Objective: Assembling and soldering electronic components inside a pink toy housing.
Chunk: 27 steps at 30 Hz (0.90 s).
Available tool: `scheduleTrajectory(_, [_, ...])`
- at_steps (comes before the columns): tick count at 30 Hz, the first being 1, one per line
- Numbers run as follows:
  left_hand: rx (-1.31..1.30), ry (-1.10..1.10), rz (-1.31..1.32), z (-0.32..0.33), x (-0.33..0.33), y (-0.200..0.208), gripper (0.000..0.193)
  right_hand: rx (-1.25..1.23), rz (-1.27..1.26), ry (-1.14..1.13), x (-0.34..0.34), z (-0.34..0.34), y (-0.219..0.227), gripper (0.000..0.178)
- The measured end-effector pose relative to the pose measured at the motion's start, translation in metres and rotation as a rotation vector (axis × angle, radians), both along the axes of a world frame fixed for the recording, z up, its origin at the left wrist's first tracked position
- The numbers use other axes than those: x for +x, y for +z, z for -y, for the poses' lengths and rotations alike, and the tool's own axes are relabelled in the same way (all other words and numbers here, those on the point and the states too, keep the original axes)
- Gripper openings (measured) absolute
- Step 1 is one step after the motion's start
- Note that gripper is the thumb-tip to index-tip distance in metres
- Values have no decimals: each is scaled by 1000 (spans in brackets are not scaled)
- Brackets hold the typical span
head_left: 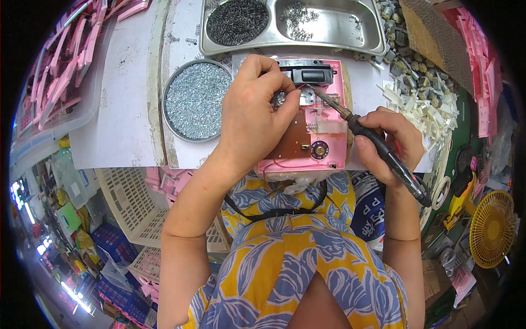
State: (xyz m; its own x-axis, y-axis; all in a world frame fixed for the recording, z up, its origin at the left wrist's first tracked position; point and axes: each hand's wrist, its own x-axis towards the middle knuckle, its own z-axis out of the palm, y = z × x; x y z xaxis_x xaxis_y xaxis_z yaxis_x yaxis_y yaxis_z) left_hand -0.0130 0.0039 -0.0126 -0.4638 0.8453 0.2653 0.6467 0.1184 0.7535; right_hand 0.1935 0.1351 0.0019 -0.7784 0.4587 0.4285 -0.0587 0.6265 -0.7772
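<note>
A pink plastic housing (339,90) lies in front of me, fitted with a brown circuit board (290,140), a black part (315,75) and a small round speaker (319,149). My right hand (392,140) grips a soldering iron (383,153) by its black handle. Its metal tip points left, down at the metal part just below the black piece. Over the housing's left side, my left hand (257,104) has thumb and forefinger pinched together close to the tip. A thin red wire shows at those fingertips; what they hold is too small to make out.
Left of the housing stands a round tin (197,101) of small screws. A metal tray (331,24) of dark springs is behind. White plastic pieces (424,112) and small motors (413,71) are heaped right. A bin of pink parts (66,71) sits far left; a yellow fan (492,229), lower right.
</note>
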Motion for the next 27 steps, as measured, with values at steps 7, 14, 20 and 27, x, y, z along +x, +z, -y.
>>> scheduleTrajectory(7, [45,-6,2,0,0,-4,11,112,0,31,-4,-2,1,28])
scheduleTrajectory(14, [35,29,9,-1,2,-3,11,303,-36,142,-6,-12,6,31])
scheduleTrajectory(20, [73,46,-27,-1,4,-7,11,214,10,108,-2,-13,11,27])
scheduleTrajectory(27, [91,54,-24,-2,5,-8,11,184,80,122,-7,-13,13,25])
